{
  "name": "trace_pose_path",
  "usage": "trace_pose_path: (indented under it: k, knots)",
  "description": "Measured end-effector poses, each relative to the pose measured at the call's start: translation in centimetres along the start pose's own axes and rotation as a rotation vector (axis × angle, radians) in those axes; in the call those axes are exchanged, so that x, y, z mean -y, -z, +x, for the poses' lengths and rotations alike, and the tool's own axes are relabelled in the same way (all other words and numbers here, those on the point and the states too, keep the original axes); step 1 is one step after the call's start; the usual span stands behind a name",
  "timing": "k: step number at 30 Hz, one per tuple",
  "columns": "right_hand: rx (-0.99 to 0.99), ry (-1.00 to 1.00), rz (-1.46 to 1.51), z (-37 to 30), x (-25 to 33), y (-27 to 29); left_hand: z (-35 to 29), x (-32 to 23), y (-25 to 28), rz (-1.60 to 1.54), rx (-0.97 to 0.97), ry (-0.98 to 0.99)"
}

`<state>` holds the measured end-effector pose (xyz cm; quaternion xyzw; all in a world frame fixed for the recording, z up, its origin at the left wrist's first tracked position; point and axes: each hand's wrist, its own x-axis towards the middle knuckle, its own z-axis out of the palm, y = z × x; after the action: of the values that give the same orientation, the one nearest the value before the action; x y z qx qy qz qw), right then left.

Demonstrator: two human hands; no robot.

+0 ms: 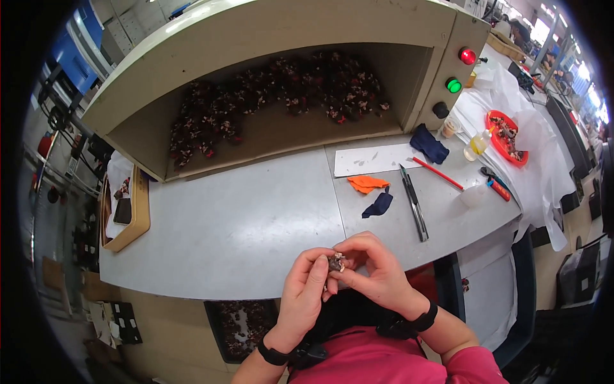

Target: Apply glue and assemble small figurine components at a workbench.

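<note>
In front of my body, at the near edge of the bench, both hands meet around a small dark brown piece with cream bits [335,263]. My left hand [304,285] pinches it from the left between thumb and fingers. From the other side my right hand [378,274] grips it, thumb below and index finger above. The fingers cover much of the piece, so its exact kind is unclear. Many similar brown, cream and red pieces [281,86] fill the back of the wide beige box [268,32] across the bench.
Right of centre lie tweezers [414,203], a red stick [438,174], an orange cloth [368,184], dark blue cloths [378,203] and a white strip [371,160]. Farther right are a dropper bottle [476,146] and a red bowl [518,157]. A yellowish tray [142,208] stands left.
</note>
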<state>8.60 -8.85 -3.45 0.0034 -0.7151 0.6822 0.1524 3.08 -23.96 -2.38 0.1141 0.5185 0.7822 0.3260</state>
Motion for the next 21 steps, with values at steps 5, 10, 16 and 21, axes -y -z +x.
trace_pose_path:
  k: [5,10,16,21]
  knots:
    - [-0.003,0.016,0.027,0.0,0.4,0.1,-0.1,0.3,0.0,-0.026,-0.015,-0.008]
    - [0.0,0.022,0.027,0.3,0.2,0.5,0.0,0.2,-0.3,-0.006,-0.03,-0.031]
    - [0.026,-0.005,0.038,0.7,0.1,-0.3,-0.5,-0.2,0.4,0.035,-0.113,-0.028]
    - [-0.1,-0.083,0.004,-0.4,-0.9,0.6,-0.4,-1.7,2.1,-0.102,-0.19,0.017]
